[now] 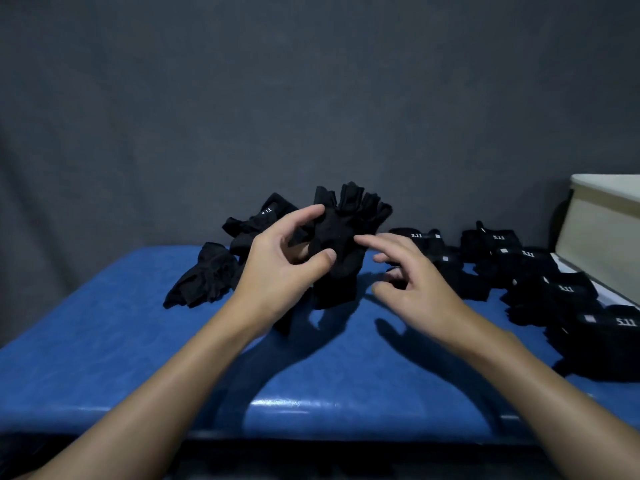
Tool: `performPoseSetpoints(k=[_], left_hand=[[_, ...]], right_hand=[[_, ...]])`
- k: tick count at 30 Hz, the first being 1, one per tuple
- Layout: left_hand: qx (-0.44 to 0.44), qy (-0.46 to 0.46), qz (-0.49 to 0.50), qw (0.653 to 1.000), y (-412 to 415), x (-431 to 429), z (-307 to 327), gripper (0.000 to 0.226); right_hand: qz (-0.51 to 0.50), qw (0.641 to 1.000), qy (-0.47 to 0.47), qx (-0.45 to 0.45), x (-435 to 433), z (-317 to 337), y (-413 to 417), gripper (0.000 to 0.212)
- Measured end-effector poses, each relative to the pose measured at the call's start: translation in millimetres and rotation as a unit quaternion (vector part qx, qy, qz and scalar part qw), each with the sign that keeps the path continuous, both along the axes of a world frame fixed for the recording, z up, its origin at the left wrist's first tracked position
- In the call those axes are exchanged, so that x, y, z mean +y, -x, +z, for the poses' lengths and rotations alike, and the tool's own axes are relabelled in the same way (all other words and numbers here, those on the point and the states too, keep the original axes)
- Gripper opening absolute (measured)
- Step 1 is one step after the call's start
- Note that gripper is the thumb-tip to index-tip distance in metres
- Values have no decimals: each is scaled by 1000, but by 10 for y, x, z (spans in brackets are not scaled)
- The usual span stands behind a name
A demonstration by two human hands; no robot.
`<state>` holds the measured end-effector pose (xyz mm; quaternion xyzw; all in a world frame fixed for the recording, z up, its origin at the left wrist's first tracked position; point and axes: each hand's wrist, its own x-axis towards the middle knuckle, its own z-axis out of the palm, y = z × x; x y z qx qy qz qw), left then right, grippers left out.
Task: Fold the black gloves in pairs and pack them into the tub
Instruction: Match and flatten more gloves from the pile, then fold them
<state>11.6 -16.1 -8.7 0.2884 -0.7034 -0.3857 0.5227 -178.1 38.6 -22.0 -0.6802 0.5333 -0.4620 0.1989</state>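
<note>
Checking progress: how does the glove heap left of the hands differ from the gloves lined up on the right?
The left heap lies crumpled and tangled; the right row lies in flat, compact bundles. The left heap shows one white 5.11 mark; the right row shows several. Both are black, on the blue table.

Blue glossy tabletop (104,358), light glare along front edge. Dark grey backdrop (311,81) directly behind it.
</note>
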Motion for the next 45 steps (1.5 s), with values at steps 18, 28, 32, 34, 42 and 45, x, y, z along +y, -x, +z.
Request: performPoseSetpoints(k=[18,28,32,34,42,45], left_hand=[[-146,-142,-19,979,116,-21,-263,38],[-379,189,8,906,51,38,-383,39],[-502,192,-14,843,10,7,-475,62],[-519,191,-16,833,-2,-15,-490,70],[-550,197,-15,811,-16,-31,-483,86],[-551,199,-15,810,-11,-40,-489,88]], right_hand=[[-43,988,-140,-54,185,-294,220,45],[-52,987,-57,138,284,-426,307,36],[-52,970,-108,211,299,-449,304,60],[-47,955,-128,265,301,-446,330,67],[-23,935,-152,318,264,-431,363,70],[-23,934,-154,321,253,-427,368,67]])
